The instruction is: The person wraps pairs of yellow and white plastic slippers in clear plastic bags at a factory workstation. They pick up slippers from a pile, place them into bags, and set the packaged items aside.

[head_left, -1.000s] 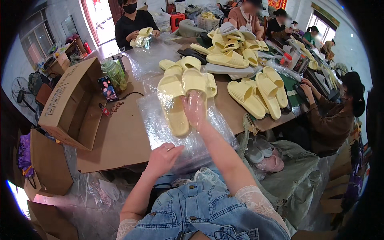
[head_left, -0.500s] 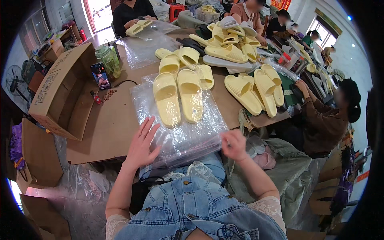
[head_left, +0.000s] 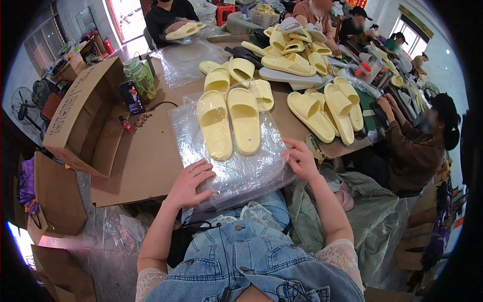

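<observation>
**Both hands flat on the plastic bags, a pair of slippers lying on top**

Nearest to us, our left hand point(head_left: 190, 182) rests palm down on the near left corner of the stack of clear plastic bags point(head_left: 236, 171), its fingers point(head_left: 204, 168) spread wide and pressing the film flat. It grips nothing. Our right hand point(head_left: 301, 160) sits at the near right edge of the same stack, fingers bent and a little apart, their tips touching the plastic; we cannot tell whether they pinch a single sheet.

The bags lie on the brown cardboard-covered table point(head_left: 146, 161), their near edge hanging over the table's rim toward our lap. On the far half of the stack lies a pair of pale yellow slippers point(head_left: 229, 123), side by side, soles down, toes pointing toward us. They sit on top of the plastic, not inside a bag.

To the left, a large open cardboard box point(head_left: 83, 118) lies tipped on its side on the table, its opening facing right; we see nothing in it. Beside it stand a phone point(head_left: 132, 97) and a green glass jar point(head_left: 141, 78).

Beyond the pair, more yellow slippers point(head_left: 236, 75) are heaped on the table, with another loose group point(head_left: 329, 108) to the right. A second sheet of plastic point(head_left: 188, 60) is spread farther back. Other people sit around the far and right sides, one in a brown sleeve point(head_left: 407, 148) handling something at the table's edge.
</observation>
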`<state>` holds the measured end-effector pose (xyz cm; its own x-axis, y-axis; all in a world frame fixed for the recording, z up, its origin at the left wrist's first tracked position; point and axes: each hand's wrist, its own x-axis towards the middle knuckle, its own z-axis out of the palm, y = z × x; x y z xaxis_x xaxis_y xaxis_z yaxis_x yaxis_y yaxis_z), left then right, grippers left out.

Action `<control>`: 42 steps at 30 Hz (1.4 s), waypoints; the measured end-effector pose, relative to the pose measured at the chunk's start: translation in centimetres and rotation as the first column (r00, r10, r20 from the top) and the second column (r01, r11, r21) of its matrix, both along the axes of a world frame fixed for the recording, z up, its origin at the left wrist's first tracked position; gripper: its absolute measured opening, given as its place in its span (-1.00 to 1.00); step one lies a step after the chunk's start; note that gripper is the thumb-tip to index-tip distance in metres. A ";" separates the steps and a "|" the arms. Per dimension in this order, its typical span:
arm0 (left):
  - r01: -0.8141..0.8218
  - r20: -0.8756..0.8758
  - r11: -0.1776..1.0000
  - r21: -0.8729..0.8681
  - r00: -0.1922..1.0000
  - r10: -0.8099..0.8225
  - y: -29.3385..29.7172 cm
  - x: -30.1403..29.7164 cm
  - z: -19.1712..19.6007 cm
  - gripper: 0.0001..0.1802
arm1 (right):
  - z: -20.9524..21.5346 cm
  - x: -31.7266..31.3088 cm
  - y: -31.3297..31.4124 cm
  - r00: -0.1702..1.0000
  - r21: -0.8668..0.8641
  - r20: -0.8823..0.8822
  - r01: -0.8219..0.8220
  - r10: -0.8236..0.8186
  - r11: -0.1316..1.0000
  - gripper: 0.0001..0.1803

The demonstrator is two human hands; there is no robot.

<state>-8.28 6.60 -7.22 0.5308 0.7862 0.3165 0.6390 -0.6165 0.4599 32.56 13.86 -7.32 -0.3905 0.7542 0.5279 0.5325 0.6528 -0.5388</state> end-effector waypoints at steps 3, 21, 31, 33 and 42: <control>0.028 0.003 1.000 0.005 1.000 -0.028 0.1 -0.4 0.2 -0.36 | -1.8 0.4 1.2 0.990 -0.056 -0.120 0.069 -0.075 0.996 -0.91; -0.530 0.382 0.841 -0.112 0.758 0.529 2.4 2.6 -3.0 -0.64 | -2.6 -3.3 4.5 0.879 -0.142 -0.203 0.409 -0.431 0.902 -0.76; -0.588 0.355 0.808 -0.048 0.746 0.564 2.8 3.3 -3.1 -0.65 | -1.0 -11.2 -0.1 0.946 0.245 -0.050 0.323 -0.321 0.914 -0.47; -0.595 0.334 0.804 -0.011 0.756 0.563 2.9 3.3 -3.3 -0.65 | -1.1 -14.1 -1.8 0.990 0.160 0.121 0.048 -0.068 0.986 -0.41; -0.600 0.352 0.800 0.004 0.750 0.560 2.9 3.6 -3.1 -0.60 | -2.5 -16.4 -2.2 0.938 0.079 0.305 0.147 -0.164 0.986 -0.26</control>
<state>-4.72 9.54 -10.30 -0.1622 0.8585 0.4865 0.7204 -0.2339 0.6529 16.13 11.70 -9.86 -0.4213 0.7924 0.4411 0.7644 0.5720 -0.2975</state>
